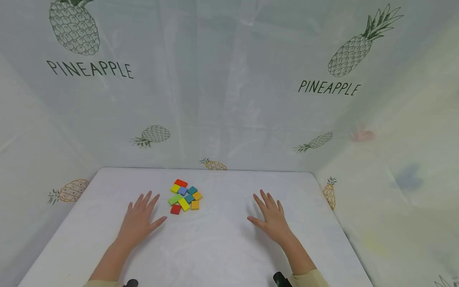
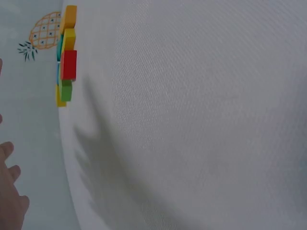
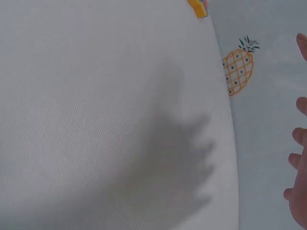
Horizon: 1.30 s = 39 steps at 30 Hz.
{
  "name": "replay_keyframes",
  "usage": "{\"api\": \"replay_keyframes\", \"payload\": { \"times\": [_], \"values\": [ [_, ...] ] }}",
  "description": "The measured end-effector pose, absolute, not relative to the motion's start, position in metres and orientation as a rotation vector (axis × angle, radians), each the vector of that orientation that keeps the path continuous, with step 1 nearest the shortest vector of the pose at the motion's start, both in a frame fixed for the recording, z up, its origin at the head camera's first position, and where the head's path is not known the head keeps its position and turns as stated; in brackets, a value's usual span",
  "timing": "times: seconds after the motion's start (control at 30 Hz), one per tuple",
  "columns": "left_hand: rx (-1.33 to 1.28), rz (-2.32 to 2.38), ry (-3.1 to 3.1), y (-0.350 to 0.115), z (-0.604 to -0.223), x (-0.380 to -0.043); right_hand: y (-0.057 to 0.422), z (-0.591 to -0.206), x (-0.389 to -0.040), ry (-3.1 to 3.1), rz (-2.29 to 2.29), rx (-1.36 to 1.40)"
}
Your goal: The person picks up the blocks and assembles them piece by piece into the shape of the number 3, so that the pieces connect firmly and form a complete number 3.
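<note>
Several coloured blocks lie in a loose cluster left of the table's middle, among them a red block (image 1: 175, 209), a lime green block (image 1: 175, 199), a yellow block (image 1: 184, 204), an orange block (image 1: 195, 205) and a teal block (image 1: 192, 190). My left hand (image 1: 138, 223) hovers just left of the cluster with its fingers spread, holding nothing. Well to the right of the blocks, my right hand (image 1: 273, 223) is held over the table, fingers also spread around no object. Both hands cast shadows on the tabletop, and the wrist views catch only parts of their fingers.
The white table (image 1: 222, 247) has its far edge against a pale curtain (image 1: 229, 87) printed with pineapples. More of this sheeting hangs along the left and right sides. A dark wrist device (image 1: 281, 279) shows by the right sleeve (image 1: 310, 279).
</note>
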<state>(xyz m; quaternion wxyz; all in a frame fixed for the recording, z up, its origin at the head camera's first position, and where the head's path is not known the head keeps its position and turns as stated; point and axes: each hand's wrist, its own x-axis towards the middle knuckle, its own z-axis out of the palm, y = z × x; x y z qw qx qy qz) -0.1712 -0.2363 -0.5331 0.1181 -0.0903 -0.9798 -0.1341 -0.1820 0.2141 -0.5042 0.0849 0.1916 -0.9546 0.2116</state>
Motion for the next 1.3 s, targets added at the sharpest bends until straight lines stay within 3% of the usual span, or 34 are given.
{"api": "replay_keyframes", "payload": {
  "times": [0.77, 1.3],
  "values": [
    [-0.075, -1.058, -2.859, -0.209, -0.548, -0.205, 0.159, -0.517, -0.191, -2.761, 1.516, 0.591],
    [0.186, -1.424, -2.799, -0.212, -0.561, -0.225, 0.121, -0.526, -0.194, -2.762, 1.729, 0.555]
  ]
}}
